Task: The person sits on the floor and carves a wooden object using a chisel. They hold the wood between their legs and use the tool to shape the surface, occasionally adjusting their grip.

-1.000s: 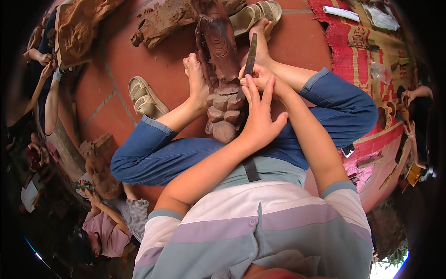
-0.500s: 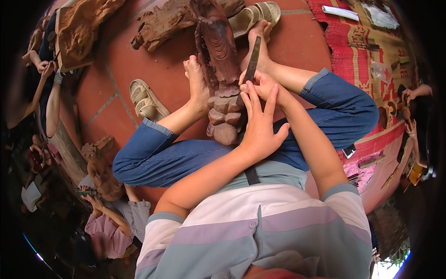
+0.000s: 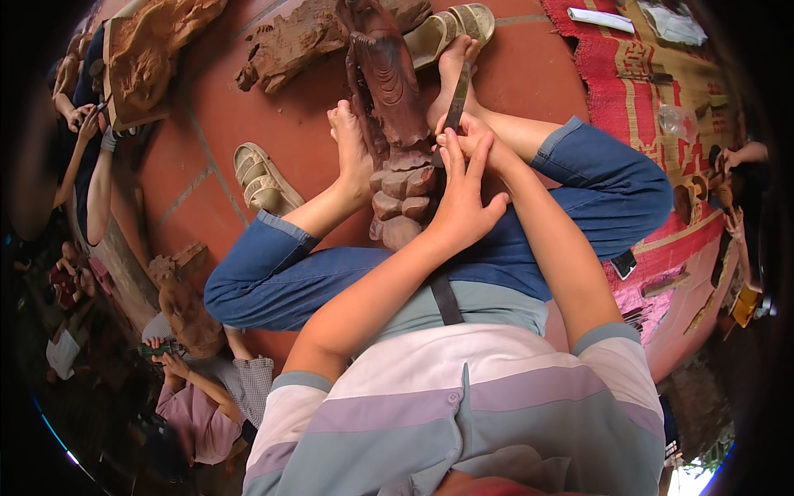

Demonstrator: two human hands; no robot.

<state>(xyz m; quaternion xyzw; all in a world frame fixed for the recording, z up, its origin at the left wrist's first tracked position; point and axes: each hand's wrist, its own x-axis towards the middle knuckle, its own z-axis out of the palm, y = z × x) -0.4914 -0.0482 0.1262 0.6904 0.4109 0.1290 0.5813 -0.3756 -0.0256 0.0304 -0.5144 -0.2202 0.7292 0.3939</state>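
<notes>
A dark reddish-brown carved wooden figure [image 3: 389, 91] lies lengthwise between my bare feet, its lumpy, rock-like base [image 3: 401, 202] close to my lap. My right hand [image 3: 478, 142] is closed round a long, flat, dark metal tool [image 3: 459, 99] that looks like a file. The tool slants along the figure's right side, its far end over my right foot. My left hand [image 3: 467, 202] reaches across, two fingers stretched and the thumb apart. Its fingertips lie over the tool and the right hand's fingers. The tool's near end is hidden behind the left hand.
A rough piece of wood [image 3: 294, 41] and a sandal [image 3: 451, 33] lie beyond the figure; another sandal [image 3: 265, 182] rests on the tiles at left. A red and tan mat [image 3: 645, 107] spreads at right, with a phone [image 3: 624, 264]. Other people work at both sides.
The tool's far end has swung slightly to the right. Both hands have shifted a little with it, the left fingertips slightly farther away. The figure stays between my feet.
</notes>
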